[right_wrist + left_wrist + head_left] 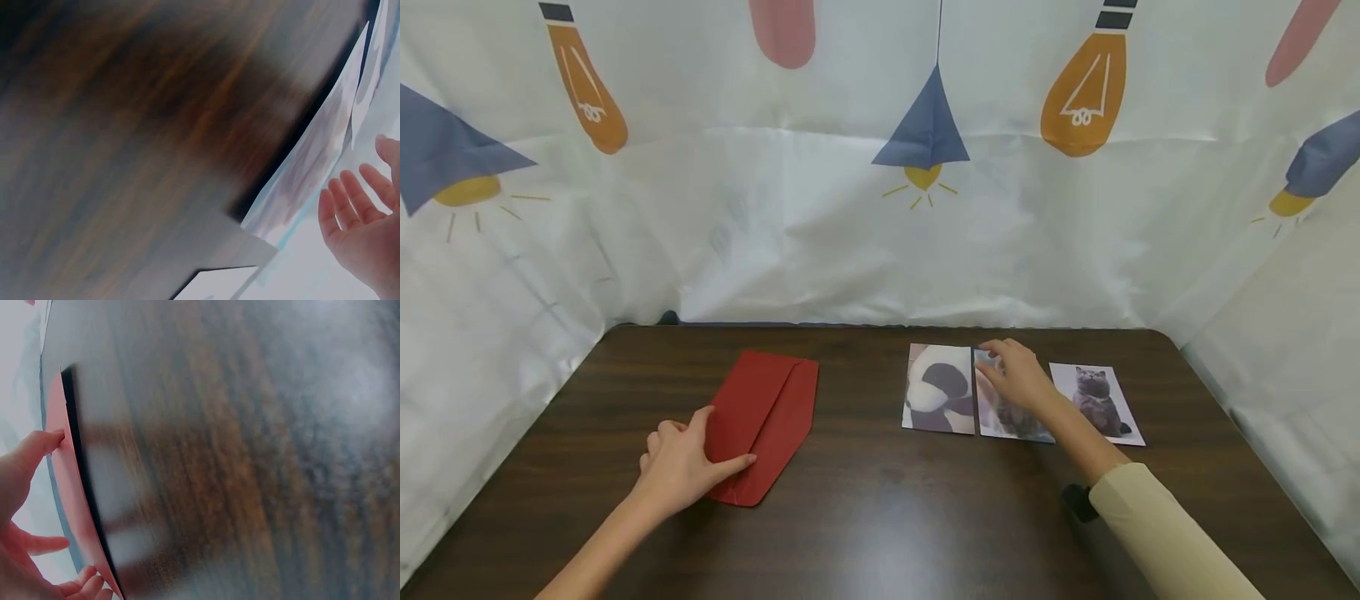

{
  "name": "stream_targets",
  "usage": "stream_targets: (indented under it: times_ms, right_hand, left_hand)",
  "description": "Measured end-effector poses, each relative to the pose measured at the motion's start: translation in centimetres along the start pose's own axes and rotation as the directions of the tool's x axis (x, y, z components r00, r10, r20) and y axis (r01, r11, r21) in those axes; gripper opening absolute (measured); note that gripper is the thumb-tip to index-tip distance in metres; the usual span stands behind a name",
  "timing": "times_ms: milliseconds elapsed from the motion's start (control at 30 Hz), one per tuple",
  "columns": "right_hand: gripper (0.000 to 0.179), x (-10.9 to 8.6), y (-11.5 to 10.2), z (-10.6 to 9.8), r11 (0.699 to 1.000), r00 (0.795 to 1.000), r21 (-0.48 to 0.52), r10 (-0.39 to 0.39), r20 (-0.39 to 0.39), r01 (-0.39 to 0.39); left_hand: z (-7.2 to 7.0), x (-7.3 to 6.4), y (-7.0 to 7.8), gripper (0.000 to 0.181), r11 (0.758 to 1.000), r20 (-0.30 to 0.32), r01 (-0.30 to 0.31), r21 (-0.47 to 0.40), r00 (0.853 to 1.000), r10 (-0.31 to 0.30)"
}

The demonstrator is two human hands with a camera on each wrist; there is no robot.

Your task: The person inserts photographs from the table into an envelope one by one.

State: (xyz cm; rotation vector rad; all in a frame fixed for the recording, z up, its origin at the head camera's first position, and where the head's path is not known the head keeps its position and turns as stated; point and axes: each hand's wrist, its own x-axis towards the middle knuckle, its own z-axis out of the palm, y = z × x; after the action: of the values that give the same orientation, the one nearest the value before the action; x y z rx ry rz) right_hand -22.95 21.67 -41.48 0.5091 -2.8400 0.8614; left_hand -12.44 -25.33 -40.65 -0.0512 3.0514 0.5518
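Observation:
A red envelope [752, 417] lies at the left of the dark table, its pointed flap towards the right. My left hand [681, 467] rests on its near left part, thumb and fingers spread apart. In the left wrist view the thumb touches the envelope [75, 481]. On the right, three photo cards lie in a row: a panda picture [936, 392], a middle card [1011, 417] partly covered by my arm, and a grey cat picture [1097, 400]. Over the middle card's far part is my right hand [1018, 375], fingers loosely bent; contact with the card cannot be told.
The brown wooden table [865, 517] ends at a white curtain [850, 250] printed with lamps and bulbs, which also hangs along both sides. A small black object [1078, 502] shows at the right sleeve cuff [1120, 487].

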Motion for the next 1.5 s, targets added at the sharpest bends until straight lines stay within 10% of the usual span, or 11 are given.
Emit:
stream_targets:
  times_ms: [533,1500]
  right_hand:
    - [0.037,2.0,0.0,0.5,0.995,0.993,0.045,0.084,0.080,-0.088]
    - [0.025,4.5,-0.6,1.1,0.981,0.975,0.047,0.181,0.132,-0.188]
  left_hand:
    - [-0.5,0.4,-0.1,0.109,0.996,0.027,0.018,-0.084,1.000,-0.016]
    - [0.5,-0.2,0.2,0.080,0.980,-0.083,-0.195,0.045,0.977,0.198]
